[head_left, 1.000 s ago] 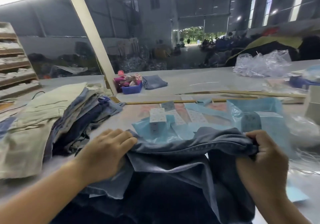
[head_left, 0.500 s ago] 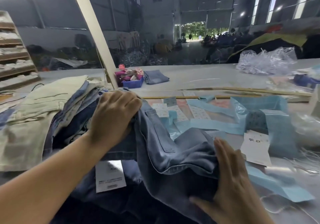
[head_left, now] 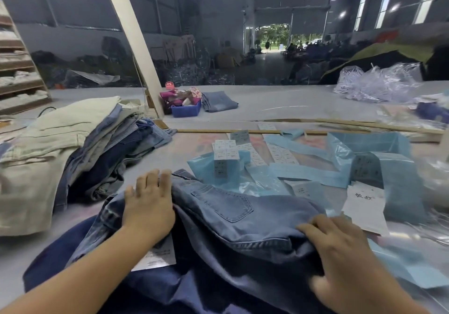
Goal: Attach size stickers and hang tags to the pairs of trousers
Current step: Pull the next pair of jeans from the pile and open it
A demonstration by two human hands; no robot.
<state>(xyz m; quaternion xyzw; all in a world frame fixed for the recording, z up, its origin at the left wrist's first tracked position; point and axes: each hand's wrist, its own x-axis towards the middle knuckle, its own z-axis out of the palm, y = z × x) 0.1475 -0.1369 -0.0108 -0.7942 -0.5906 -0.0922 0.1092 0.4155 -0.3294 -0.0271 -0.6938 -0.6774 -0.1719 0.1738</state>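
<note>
A pair of blue denim trousers point(head_left: 233, 219) lies in front of me with a back pocket facing up, on top of darker jeans point(head_left: 170, 289). My left hand point(head_left: 148, 204) presses flat on the waistband at the left. My right hand point(head_left: 340, 253) lies on the trousers' right side with the fingers spread. A white hang tag point(head_left: 158, 255) sticks out from under my left forearm. Sheets of white size stickers point(head_left: 243, 151) lie on blue plastic bags point(head_left: 315, 170) just beyond the trousers. A white card point(head_left: 364, 209) with handwriting lies at the right.
A tall pile of folded trousers point(head_left: 60, 158), beige and denim, fills the left side. A blue tray point(head_left: 185, 109) with small items and folded jeans point(head_left: 220, 101) sit farther back. Crumpled clear plastic point(head_left: 379, 83) lies at the far right. A slanted white post point(head_left: 131, 41) rises behind the pile.
The trousers were flipped and now lie flat with the pocket up. My left hand came down from a raised grip to press the waistband; my right hand slid right and flattened on the cloth.
</note>
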